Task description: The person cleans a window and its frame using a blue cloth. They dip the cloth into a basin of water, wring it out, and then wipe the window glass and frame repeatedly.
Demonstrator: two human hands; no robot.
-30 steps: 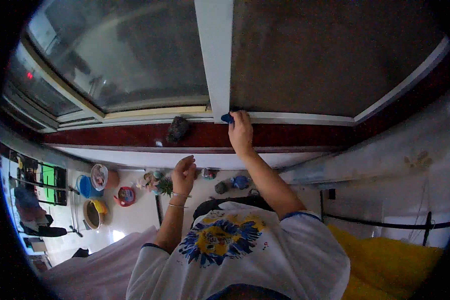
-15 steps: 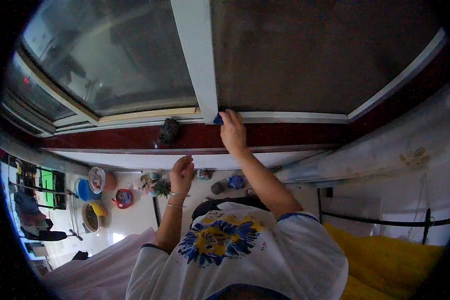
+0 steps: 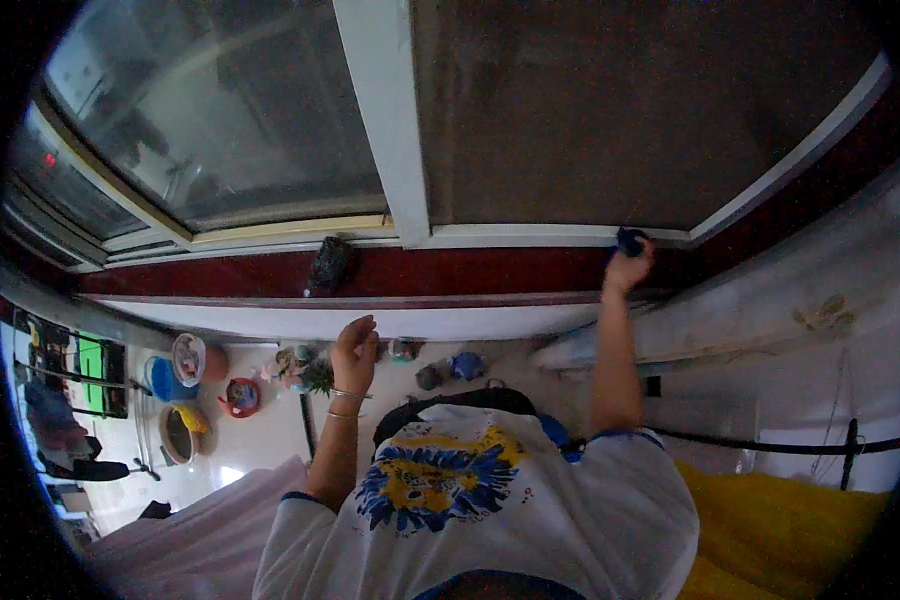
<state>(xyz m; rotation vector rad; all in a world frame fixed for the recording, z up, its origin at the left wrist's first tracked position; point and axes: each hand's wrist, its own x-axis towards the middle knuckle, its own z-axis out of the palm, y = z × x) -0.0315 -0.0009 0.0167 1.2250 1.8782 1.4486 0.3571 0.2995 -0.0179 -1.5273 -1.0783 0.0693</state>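
My right hand (image 3: 630, 265) is at the lower right of the window, closed on a dark blue cloth (image 3: 631, 240). The bunched cloth is pressed to the white lower rail of the window frame (image 3: 530, 236), near its right corner. My left hand (image 3: 354, 350) hangs in the air in front of the sill, its fingers loosely bent, thumb apart, with nothing seen in it. On the dark red sill (image 3: 490, 270) lies a dark, rough-looking oblong thing (image 3: 331, 264), whose kind I cannot make out. It sits left of the white upright of the frame (image 3: 388, 120).
Below on the floor stand several buckets and basins, among them a blue bucket (image 3: 166, 378) and a red basin (image 3: 240, 396), beside a spiky potted plant (image 3: 317, 377). A pale curtain (image 3: 730, 295) hangs at the right. Yellow fabric (image 3: 780, 530) lies behind my right arm.
My right hand has slid the blue cloth rightward along the lower rail, from the white upright almost to the right corner. My left hand has barely moved.
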